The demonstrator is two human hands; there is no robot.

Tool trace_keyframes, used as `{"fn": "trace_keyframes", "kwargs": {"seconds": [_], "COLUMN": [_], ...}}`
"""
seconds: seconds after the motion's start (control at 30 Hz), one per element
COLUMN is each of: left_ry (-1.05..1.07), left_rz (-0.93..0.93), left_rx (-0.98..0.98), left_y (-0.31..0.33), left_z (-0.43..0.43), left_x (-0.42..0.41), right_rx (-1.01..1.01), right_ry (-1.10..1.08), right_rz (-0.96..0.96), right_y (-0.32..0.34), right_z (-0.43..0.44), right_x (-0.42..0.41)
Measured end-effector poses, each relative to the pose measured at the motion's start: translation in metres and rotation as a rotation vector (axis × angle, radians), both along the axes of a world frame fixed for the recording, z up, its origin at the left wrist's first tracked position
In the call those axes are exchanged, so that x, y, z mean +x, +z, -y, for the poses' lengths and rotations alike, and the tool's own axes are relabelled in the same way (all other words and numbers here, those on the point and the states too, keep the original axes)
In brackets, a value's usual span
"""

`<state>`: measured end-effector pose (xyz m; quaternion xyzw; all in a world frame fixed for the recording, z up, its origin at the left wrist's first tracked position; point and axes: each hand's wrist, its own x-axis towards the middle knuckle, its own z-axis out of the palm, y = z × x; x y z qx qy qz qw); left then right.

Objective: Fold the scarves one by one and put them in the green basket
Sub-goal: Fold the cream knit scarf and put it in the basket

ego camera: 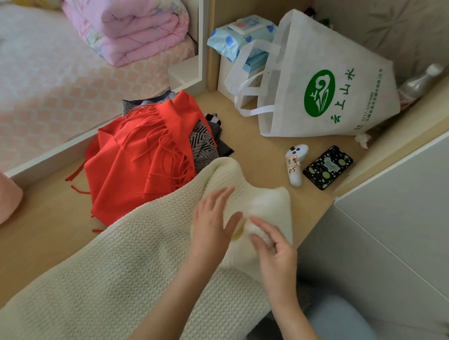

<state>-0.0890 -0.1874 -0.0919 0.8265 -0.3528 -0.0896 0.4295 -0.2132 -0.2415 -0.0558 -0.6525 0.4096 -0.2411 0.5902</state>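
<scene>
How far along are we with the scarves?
Done: nothing visibly; no green basket or folded scarf in view. In hand: the cream scarf, left hand flat on it, right hand pinching its end. Left: the red scarf and patterned scarves piled behind.

I see soft, even daylight with faint shadows. The cream scarf (133, 255) washes out and blurs just right of centre; wide-angle distortion bends edges at 4 o'clock.

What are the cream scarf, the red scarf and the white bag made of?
Cream scarf: chunky knitted yarn, maybe wool, with a visible stitch grid. Red scarf: smooth woven cloth, matte, with thin fringe strands. White bag: likely non-woven fabric, stiff and matte.
</scene>
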Motion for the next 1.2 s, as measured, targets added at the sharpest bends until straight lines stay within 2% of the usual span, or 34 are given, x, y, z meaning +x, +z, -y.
{"fn": "trace_keyframes", "kwargs": {"seconds": [0.07,0.17,0.2,0.27,0.37,0.53,0.67,0.77,0.87,0.9,1.0,1.1,1.2], "left_ry": [-0.170,-0.348,-0.400,-0.450,-0.236,0.231,0.398,0.507,0.642,0.672,0.743,0.764,0.755], "left_rz": [-0.122,-0.232,-0.236,-0.107,-0.042,-0.299,-0.289,-0.296,-0.450,-0.517,-0.642,-0.664,-0.727], "left_rx": [0.079,0.332,0.398,0.470,0.367,-0.067,-0.255,-0.239,-0.120,-0.051,0.082,0.020,-0.066], "left_y": [0.006,0.002,0.000,-0.007,-0.008,0.036,0.068,0.060,0.017,0.003,-0.021,-0.018,-0.007], "left_z": [0.012,0.022,0.023,0.024,0.027,0.030,-0.013,-0.079,-0.152,-0.172,-0.212,-0.218,-0.201], "left_x": [0.002,0.005,0.006,0.006,0.008,0.021,0.030,0.021,0.012,0.008,-0.005,-0.011,-0.012], "right_rx": [-0.028,0.003,0.037,0.083,0.127,0.135,0.076,-0.003,-0.057,-0.094,-0.198,-0.202,-0.042], "right_ry": [0.035,-0.084,-0.131,-0.190,-0.249,-0.270,-0.161,0.082,0.420,0.433,0.189,0.120,0.174], "right_rz": [-0.028,-0.043,-0.043,-0.051,-0.055,-0.062,-0.054,-0.178,-0.388,-0.446,-0.427,-0.392,-0.395], "right_y": [-0.004,-0.011,-0.013,-0.019,-0.027,-0.027,-0.020,-0.027,-0.041,-0.046,-0.053,-0.040,-0.039], "right_z": [-0.012,-0.018,-0.017,-0.016,-0.014,-0.013,-0.022,-0.039,-0.059,-0.062,-0.054,-0.030,-0.003], "right_x": [-0.003,-0.014,-0.019,-0.027,-0.037,-0.048,-0.053,-0.059,-0.066,-0.068,-0.064,-0.032,0.012]}}
